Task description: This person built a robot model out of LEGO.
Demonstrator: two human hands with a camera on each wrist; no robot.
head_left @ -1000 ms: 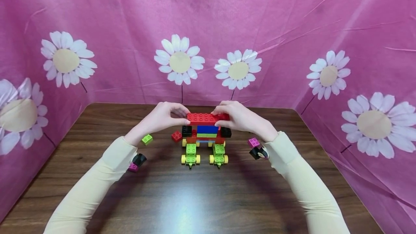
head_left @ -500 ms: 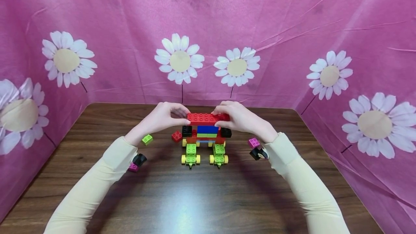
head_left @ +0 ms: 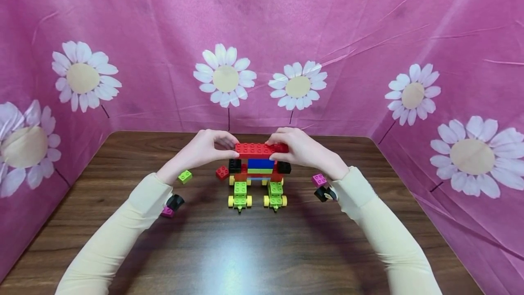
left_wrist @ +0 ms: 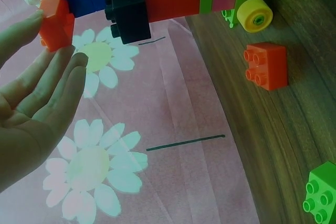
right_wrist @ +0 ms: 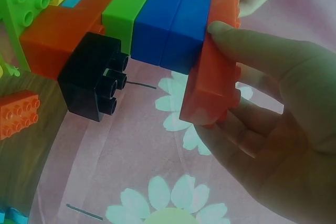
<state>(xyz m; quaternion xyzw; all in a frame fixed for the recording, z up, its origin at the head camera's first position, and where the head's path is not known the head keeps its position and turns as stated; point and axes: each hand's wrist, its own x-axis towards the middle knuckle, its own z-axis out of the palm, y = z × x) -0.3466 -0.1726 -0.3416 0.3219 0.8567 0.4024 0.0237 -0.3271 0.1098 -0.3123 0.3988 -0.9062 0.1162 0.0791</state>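
– Red bar (head_left: 254,150): who's got it?
– Left hand (head_left: 206,148) pinches the left end, right hand (head_left: 300,149) the right; thumbs near side, other fingers (right_wrist: 226,145) behind.
– Under it?
– Touching blue bricks (head_left: 260,164); black bricks (head_left: 235,165) lower, either side; wheeled base (head_left: 240,189) at bottom.
– Step?
– Seating the bar on top, probably. Next likely calls for an even press down, then letting go.
– Further out?
– Loose red brick (head_left: 222,172), left, on the surface (head_left: 245,254); pink brick (head_left: 319,180), right.

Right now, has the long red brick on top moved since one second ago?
No: in the head view, the long red brick shows no visible shift either way against the far edge of the table.
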